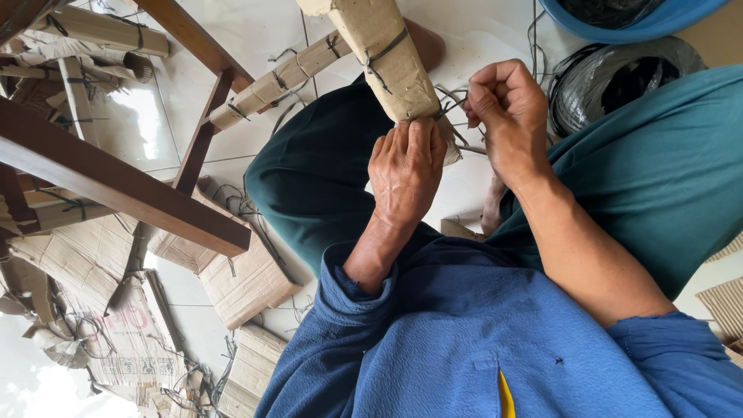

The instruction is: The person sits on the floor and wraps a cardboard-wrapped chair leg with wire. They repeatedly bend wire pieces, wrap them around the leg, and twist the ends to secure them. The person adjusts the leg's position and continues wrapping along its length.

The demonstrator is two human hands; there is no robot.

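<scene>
A long piece wrapped in brown cardboard (385, 56) and bound with dark plastic strap slants down between my knees. My left hand (406, 172) grips its lower end from below, fingers closed around the cardboard. My right hand (505, 116) is beside it on the right, fingers pinched shut on the thin dark strap (453, 101) that runs from the wrapped end. I sit with teal trousers and blue sleeves showing.
A dark wooden frame (116, 182) crosses the left side. Another cardboard-wrapped bar (279, 81) lies behind it. Flattened cardboard pieces (240, 282) and strap offcuts litter the white tiled floor. A coil of dark strap in a bag (619, 81) and a blue tub (642, 19) sit at the upper right.
</scene>
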